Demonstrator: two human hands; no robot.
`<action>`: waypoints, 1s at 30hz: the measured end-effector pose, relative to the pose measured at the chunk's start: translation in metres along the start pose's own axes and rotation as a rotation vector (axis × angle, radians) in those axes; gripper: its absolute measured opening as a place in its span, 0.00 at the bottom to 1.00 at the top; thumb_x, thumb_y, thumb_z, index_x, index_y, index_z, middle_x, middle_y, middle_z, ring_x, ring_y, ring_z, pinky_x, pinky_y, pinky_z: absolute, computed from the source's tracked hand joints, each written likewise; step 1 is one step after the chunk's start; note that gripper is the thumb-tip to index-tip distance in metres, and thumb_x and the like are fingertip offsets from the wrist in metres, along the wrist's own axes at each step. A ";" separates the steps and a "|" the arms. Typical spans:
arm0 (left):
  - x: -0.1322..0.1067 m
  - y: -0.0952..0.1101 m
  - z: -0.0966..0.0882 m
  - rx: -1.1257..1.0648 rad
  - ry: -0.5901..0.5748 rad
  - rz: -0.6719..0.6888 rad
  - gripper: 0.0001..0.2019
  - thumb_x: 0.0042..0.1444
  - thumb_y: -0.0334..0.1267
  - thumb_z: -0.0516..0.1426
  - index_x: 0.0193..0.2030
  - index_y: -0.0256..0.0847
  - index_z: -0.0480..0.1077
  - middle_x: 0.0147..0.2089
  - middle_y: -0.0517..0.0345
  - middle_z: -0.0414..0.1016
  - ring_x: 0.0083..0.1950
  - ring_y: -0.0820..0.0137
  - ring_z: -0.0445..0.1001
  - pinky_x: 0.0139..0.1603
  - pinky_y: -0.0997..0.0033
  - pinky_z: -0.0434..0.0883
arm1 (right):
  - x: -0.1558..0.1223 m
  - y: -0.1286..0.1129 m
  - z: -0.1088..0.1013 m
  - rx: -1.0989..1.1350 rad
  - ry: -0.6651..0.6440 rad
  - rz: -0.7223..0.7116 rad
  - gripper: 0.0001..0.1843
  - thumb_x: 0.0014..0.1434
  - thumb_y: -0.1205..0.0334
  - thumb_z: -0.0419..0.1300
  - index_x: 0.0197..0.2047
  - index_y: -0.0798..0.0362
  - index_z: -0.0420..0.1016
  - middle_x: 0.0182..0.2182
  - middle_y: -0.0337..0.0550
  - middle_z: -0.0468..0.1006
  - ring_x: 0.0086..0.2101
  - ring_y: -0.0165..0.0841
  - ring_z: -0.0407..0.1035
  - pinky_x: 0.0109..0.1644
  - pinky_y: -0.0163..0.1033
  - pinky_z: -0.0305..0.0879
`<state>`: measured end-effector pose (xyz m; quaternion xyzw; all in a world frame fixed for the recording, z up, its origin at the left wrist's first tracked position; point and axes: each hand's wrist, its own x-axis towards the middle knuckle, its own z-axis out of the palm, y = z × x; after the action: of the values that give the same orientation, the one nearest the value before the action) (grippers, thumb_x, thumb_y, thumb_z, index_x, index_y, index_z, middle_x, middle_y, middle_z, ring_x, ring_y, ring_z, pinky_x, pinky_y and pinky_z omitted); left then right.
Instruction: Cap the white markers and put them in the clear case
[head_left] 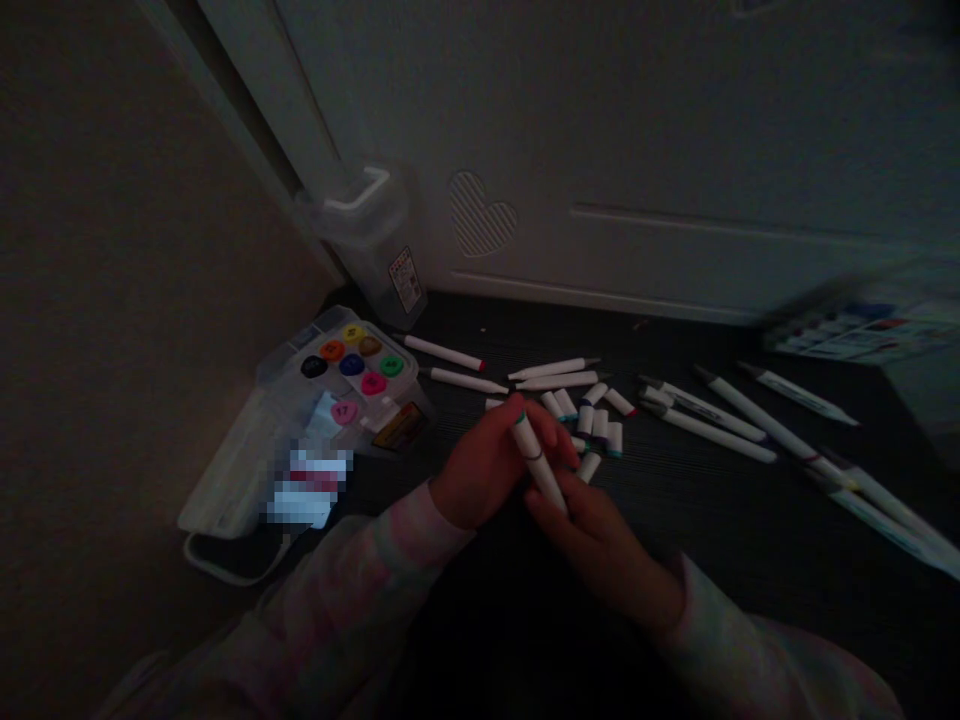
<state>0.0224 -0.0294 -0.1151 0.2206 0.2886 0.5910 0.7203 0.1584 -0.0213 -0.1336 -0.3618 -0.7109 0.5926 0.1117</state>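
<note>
A white marker point(538, 462) with a green-tipped end slants between my two hands. My right hand point(607, 550) is closed around its lower part, thumb along the barrel. My left hand point(480, 465) curls about the upper, green-tipped end, its fingers partly behind the marker. Just beyond my fingers lies a loose pile of short white marker caps point(600, 424) with coloured ends; a few are partly hidden by my left hand. Uncapped white markers point(559, 375) lie behind the pile.
A clear case point(420, 400) of upright markers with coloured, numbered tops stands at left, its lid hanging open. Behind it is an upright clear container point(375, 260). More white markers point(712, 425) spread rightward over the dark table point(675, 510). A blurred printed package point(862, 325) sits back right.
</note>
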 end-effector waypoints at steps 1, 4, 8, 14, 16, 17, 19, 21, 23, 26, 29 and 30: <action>0.000 0.000 0.001 -0.012 -0.031 -0.053 0.21 0.52 0.52 0.46 0.24 0.36 0.67 0.27 0.53 0.71 0.33 0.65 0.70 0.38 0.65 0.63 | 0.001 0.001 0.001 -0.016 0.020 -0.020 0.13 0.60 0.55 0.47 0.32 0.55 0.66 0.24 0.37 0.66 0.25 0.27 0.60 0.28 0.33 0.56; -0.001 0.000 0.005 -0.044 -0.094 -0.176 0.22 0.49 0.53 0.45 0.27 0.35 0.68 0.28 0.50 0.72 0.35 0.61 0.70 0.39 0.63 0.62 | 0.004 0.004 0.004 -0.058 0.052 -0.074 0.14 0.59 0.55 0.47 0.35 0.55 0.68 0.32 0.43 0.71 0.34 0.32 0.65 0.38 0.37 0.61; -0.001 0.003 0.006 -0.070 -0.105 -0.227 0.20 0.47 0.49 0.45 0.31 0.34 0.67 0.29 0.49 0.72 0.36 0.60 0.70 0.39 0.64 0.61 | 0.006 0.005 0.006 -0.076 0.050 -0.111 0.17 0.59 0.57 0.47 0.49 0.55 0.65 0.46 0.49 0.70 0.47 0.36 0.64 0.50 0.41 0.59; -0.002 0.004 0.004 -0.058 -0.096 -0.225 0.19 0.45 0.47 0.45 0.30 0.33 0.69 0.25 0.51 0.70 0.30 0.65 0.67 0.34 0.68 0.59 | 0.005 0.006 0.007 -0.086 0.054 -0.020 0.17 0.58 0.57 0.49 0.48 0.56 0.65 0.38 0.49 0.75 0.39 0.37 0.70 0.41 0.38 0.65; -0.003 0.004 0.004 -0.058 -0.084 -0.221 0.19 0.45 0.47 0.46 0.30 0.33 0.70 0.25 0.51 0.70 0.29 0.67 0.66 0.34 0.68 0.59 | 0.005 0.007 0.007 -0.086 0.040 -0.016 0.17 0.59 0.56 0.49 0.47 0.56 0.66 0.36 0.47 0.76 0.37 0.37 0.71 0.39 0.39 0.65; -0.003 0.004 0.004 -0.056 -0.078 -0.213 0.19 0.45 0.46 0.46 0.29 0.33 0.70 0.25 0.51 0.70 0.29 0.67 0.66 0.33 0.69 0.59 | 0.005 0.007 0.007 -0.088 0.039 -0.017 0.17 0.59 0.56 0.48 0.47 0.55 0.66 0.34 0.47 0.76 0.36 0.36 0.71 0.37 0.39 0.65; -0.003 0.004 0.004 -0.059 -0.075 -0.197 0.20 0.45 0.46 0.47 0.30 0.32 0.71 0.26 0.50 0.71 0.29 0.67 0.66 0.34 0.69 0.59 | 0.004 0.008 0.008 -0.103 0.045 -0.025 0.15 0.59 0.56 0.48 0.44 0.55 0.68 0.32 0.46 0.76 0.34 0.36 0.71 0.35 0.38 0.65; -0.003 0.003 0.004 -0.068 -0.075 -0.176 0.20 0.44 0.45 0.47 0.30 0.31 0.72 0.27 0.49 0.72 0.30 0.67 0.67 0.35 0.68 0.60 | 0.004 0.009 0.009 -0.129 0.061 -0.040 0.14 0.59 0.56 0.47 0.40 0.54 0.69 0.30 0.45 0.75 0.32 0.36 0.71 0.35 0.38 0.64; -0.002 0.002 0.004 -0.080 -0.074 -0.164 0.19 0.43 0.45 0.48 0.30 0.31 0.72 0.28 0.49 0.72 0.31 0.66 0.67 0.36 0.68 0.60 | 0.004 0.010 0.010 -0.149 0.086 -0.056 0.13 0.59 0.57 0.47 0.38 0.55 0.69 0.30 0.46 0.75 0.33 0.36 0.70 0.36 0.39 0.64; -0.001 0.001 0.003 -0.088 -0.068 -0.158 0.19 0.44 0.44 0.47 0.30 0.31 0.72 0.28 0.49 0.72 0.31 0.66 0.67 0.36 0.68 0.60 | 0.005 0.010 0.010 -0.159 0.115 -0.066 0.14 0.58 0.57 0.47 0.39 0.55 0.68 0.32 0.48 0.75 0.35 0.37 0.69 0.38 0.40 0.63; 0.000 0.000 0.001 -0.105 -0.086 -0.147 0.19 0.45 0.43 0.46 0.31 0.31 0.72 0.28 0.49 0.72 0.30 0.67 0.67 0.35 0.68 0.61 | 0.006 0.008 0.011 -0.160 0.136 -0.052 0.14 0.58 0.56 0.47 0.40 0.56 0.67 0.33 0.50 0.74 0.35 0.38 0.69 0.38 0.41 0.63; 0.000 0.000 0.001 -0.109 -0.091 -0.148 0.19 0.45 0.43 0.46 0.31 0.31 0.72 0.28 0.49 0.72 0.30 0.67 0.67 0.35 0.68 0.61 | 0.006 0.008 0.011 -0.154 0.145 -0.048 0.14 0.58 0.56 0.47 0.39 0.56 0.67 0.33 0.49 0.74 0.35 0.38 0.69 0.37 0.41 0.63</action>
<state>0.0232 -0.0298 -0.1146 0.1858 0.2382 0.5404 0.7853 0.1502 -0.0256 -0.1456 -0.3940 -0.7530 0.5056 0.1486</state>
